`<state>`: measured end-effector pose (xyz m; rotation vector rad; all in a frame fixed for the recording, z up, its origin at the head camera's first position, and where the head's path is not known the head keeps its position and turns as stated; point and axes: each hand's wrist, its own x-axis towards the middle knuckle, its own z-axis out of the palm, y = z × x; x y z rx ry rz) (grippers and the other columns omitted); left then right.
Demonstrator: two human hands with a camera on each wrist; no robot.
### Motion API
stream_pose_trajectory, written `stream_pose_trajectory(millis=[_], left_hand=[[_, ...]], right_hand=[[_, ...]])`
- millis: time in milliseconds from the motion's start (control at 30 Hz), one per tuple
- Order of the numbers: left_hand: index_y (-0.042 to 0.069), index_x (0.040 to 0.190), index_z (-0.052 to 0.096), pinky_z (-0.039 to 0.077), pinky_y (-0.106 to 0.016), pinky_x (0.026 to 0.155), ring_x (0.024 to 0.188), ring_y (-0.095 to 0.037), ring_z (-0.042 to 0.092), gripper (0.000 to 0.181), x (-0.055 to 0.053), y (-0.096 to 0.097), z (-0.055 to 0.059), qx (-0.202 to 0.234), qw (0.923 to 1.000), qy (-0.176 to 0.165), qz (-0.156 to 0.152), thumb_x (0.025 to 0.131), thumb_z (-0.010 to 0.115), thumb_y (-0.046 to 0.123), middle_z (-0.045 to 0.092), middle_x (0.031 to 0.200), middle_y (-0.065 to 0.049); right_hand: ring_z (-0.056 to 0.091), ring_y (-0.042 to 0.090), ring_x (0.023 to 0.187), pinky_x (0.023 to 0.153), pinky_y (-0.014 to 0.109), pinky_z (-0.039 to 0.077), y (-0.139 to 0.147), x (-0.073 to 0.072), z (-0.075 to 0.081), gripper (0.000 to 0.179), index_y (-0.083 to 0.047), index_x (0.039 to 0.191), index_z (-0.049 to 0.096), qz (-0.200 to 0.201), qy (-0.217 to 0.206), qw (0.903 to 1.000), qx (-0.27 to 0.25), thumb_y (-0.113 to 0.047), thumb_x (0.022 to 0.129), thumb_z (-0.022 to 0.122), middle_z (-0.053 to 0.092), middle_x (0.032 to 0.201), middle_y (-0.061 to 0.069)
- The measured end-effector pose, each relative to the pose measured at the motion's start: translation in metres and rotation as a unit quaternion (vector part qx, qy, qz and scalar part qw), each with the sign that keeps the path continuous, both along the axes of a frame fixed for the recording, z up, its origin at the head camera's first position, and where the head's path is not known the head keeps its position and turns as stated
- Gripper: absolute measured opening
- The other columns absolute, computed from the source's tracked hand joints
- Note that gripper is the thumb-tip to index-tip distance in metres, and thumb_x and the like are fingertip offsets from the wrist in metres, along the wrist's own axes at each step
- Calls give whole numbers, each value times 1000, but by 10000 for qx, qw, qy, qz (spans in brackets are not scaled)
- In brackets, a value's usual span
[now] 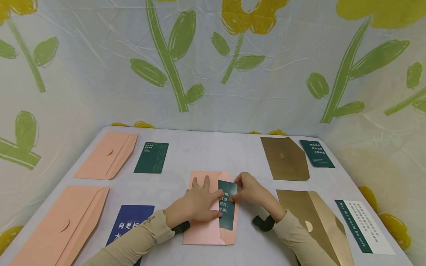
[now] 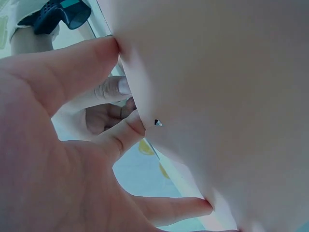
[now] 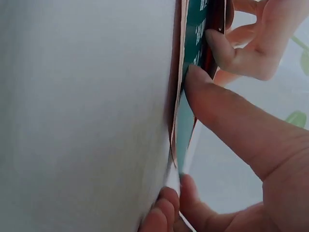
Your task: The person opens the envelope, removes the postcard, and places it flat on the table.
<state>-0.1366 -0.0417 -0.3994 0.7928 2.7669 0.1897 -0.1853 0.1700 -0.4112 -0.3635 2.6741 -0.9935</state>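
A pink envelope (image 1: 199, 236) lies upright at the table's front middle, its flap side to the right. On it my left hand (image 1: 199, 201) rests with spread fingers; the left wrist view shows its straight fingertips against the pink paper (image 2: 231, 96). A dark green card (image 1: 227, 220) with white characters lies partly within the envelope's opening, its left part hidden under the pink front. My right hand (image 1: 249, 190) holds the card by its right edge; in the right wrist view the thumb (image 3: 207, 89) lies on the green face, the other fingers near the far corner.
Two pink envelopes (image 1: 110, 153) lie at left, beside a green card (image 1: 151, 158) and a blue card (image 1: 131, 218) partly covered by the left sleeve. Two gold envelopes (image 1: 284, 159) lie at right, near a green card (image 1: 316, 153) and a white-and-green card (image 1: 366, 227).
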Motion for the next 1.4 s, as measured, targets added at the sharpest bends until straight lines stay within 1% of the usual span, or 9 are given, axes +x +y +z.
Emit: stream_pose_trajectory(millis=[167, 267, 367, 467, 633, 933, 1100, 1267, 1400], left_hand=[[27, 141, 50, 54, -62, 79, 127, -67, 34, 62, 0, 0, 0, -53, 10000, 1, 9, 90, 60, 61, 28, 153, -33], [27, 137, 51, 53, -62, 78, 127, -67, 34, 59, 0, 0, 0, -85, 10000, 12, 9, 90, 61, 61, 29, 153, -33], [27, 133, 53, 53, -63, 77, 127, -67, 34, 56, -1, 1, -1, -100, 9999, 25, -8, 89, 61, 62, 29, 153, -33], [27, 130, 53, 53, -63, 77, 127, -67, 34, 54, -1, 1, -1, -100, 9999, 28, -34, 90, 60, 62, 29, 153, -33], [28, 133, 51, 53, -63, 79, 127, -67, 33, 56, -1, 0, -1, -45, 10000, -17, -20, 90, 60, 62, 28, 153, -33], [27, 128, 52, 54, -62, 78, 127, -67, 34, 53, 0, 0, 0, -33, 10000, 68, -23, 89, 61, 62, 30, 152, -33], [27, 128, 52, 54, -61, 78, 126, -67, 35, 53, 0, 0, -1, -35, 9999, 120, 2, 89, 61, 63, 31, 151, -33], [27, 116, 52, 54, -61, 78, 126, -68, 34, 45, 0, 0, -1, 42, 10000, 89, 1, 89, 62, 61, 30, 151, -33], [26, 118, 52, 54, -61, 77, 126, -68, 34, 46, 0, 0, 0, 39, 10000, 83, 14, 89, 63, 60, 30, 151, -34]], right_hand=[[49, 20, 75, 65, 31, 41, -2, 2, 2, 53, -3, 99, 55, -384, -108, 9992, -23, -11, 64, 94, 52, 84, 8], [50, 18, 68, 60, 30, 42, -4, 3, 3, 44, -3, 95, 59, -600, -104, 9979, -227, -9, 67, 92, 56, 76, 5], [50, 15, 62, 57, 28, 42, -3, 1, 2, 33, -3, 90, 63, -655, -93, 9962, -560, -5, 69, 89, 57, 68, 3], [49, 14, 59, 56, 28, 41, -2, 0, 0, 26, -2, 88, 66, -541, -86, 9958, -737, -2, 72, 86, 56, 64, 2], [47, 13, 57, 55, 27, 39, 5, -4, 0, 24, -1, 95, 70, -278, -5, 9964, -803, 0, 75, 82, 56, 62, 1], [50, 14, 56, 54, 29, 44, 27, -14, 4, 34, 3, 109, 72, 360, -161, 9956, -854, 2, 76, 79, 58, 62, 4], [50, 14, 55, 51, 29, 42, 35, -20, 4, 35, 3, 109, 74, 399, -216, 9956, -816, 3, 75, 81, 59, 61, 5], [51, 14, 55, 52, 30, 44, 40, -21, 6, 34, 4, 108, 74, 383, -330, 9959, -753, 4, 74, 80, 58, 60, 5], [52, 15, 56, 54, 31, 46, 44, -22, 8, 34, 3, 108, 74, 288, -414, 9970, -589, 5, 74, 78, 58, 61, 4]])
